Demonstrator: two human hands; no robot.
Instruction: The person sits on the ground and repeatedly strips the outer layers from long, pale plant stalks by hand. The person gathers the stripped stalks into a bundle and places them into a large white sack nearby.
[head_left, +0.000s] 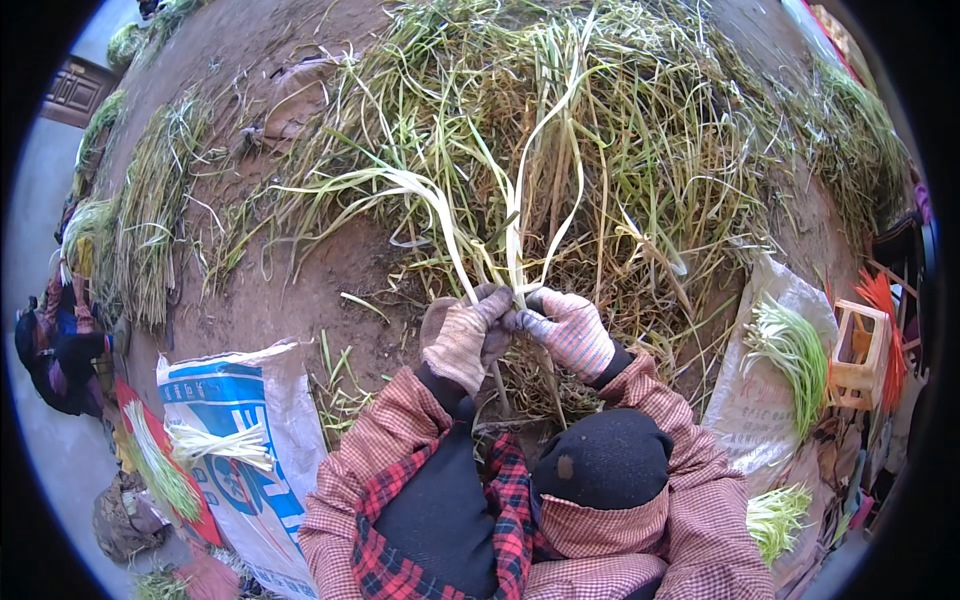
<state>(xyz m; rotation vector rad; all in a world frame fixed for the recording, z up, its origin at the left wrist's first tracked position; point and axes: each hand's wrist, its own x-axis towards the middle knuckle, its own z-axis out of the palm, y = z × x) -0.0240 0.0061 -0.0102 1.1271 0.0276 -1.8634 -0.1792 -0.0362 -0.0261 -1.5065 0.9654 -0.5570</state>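
Note:
My left hand (461, 341), in a dirty knit work glove, is closed around a pale leafy stalk (448, 229) that leans up and left. Close beside it, my right hand (574, 330), in a striped knit glove, pinches the base of another long-leaved stalk (514, 236). The fingertips of both hands meet or nearly meet, so the exact grip is partly hidden. Thin brown stems hang below the hands, between my knees. Ahead of me lies a large heap of long green and yellowed stalks (637, 142), with dry straw-like matter at its near side.
On my left, a bundle of white stalks (221, 442) lies on a printed woven sack (289, 405). To the right, green stalks (787, 360) rest on another sack (757, 435), near a wooden stool (861, 356). Another person (64, 352) is at far left, by more heaps (154, 217).

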